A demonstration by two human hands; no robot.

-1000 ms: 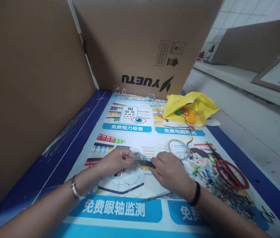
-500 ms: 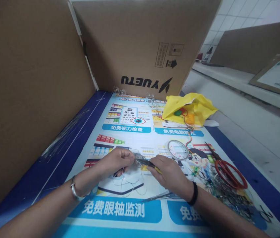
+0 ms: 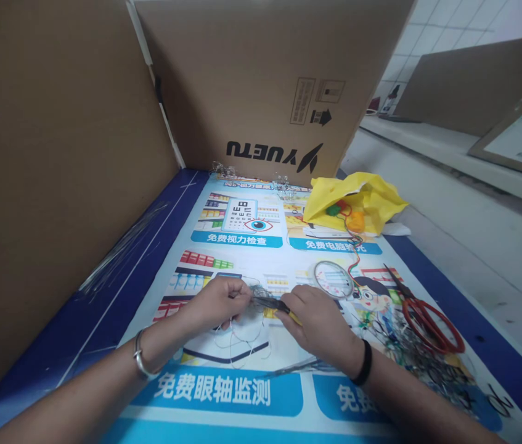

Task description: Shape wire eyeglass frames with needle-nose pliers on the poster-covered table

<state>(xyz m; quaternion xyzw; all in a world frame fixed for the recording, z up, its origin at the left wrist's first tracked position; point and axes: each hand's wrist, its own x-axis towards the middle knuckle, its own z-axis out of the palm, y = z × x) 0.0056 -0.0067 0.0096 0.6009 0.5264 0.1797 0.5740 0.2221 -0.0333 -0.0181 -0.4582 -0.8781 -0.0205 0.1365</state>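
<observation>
My left hand (image 3: 227,301) is closed in a pinch on a loose tangle of thin wire (image 3: 257,291), with fine loops hanging below the fingers. Wrapped around the handles of a pair of pliers (image 3: 270,303), my right hand (image 3: 315,317) points their dark jaws left into the wire, close to the left fingertips. Yellow shows on the pliers' handle. Whether the jaws grip a strand, I cannot tell. Beneath my hands, a bundle of straight wires (image 3: 291,368) lies on the printed sheet (image 3: 224,425).
Red-handled scissors (image 3: 431,324) rest on a pile of wire pieces (image 3: 431,364) at right. Behind my right hand is a round spool (image 3: 333,279). A yellow bag (image 3: 371,197) holds coloured thread. More wires (image 3: 126,243) lie at left, beside cardboard walls (image 3: 261,80).
Both hands stay almost in place, the pliers still at the wire. The hanging wire loops have shifted slightly, and the whole view has moved a little.
</observation>
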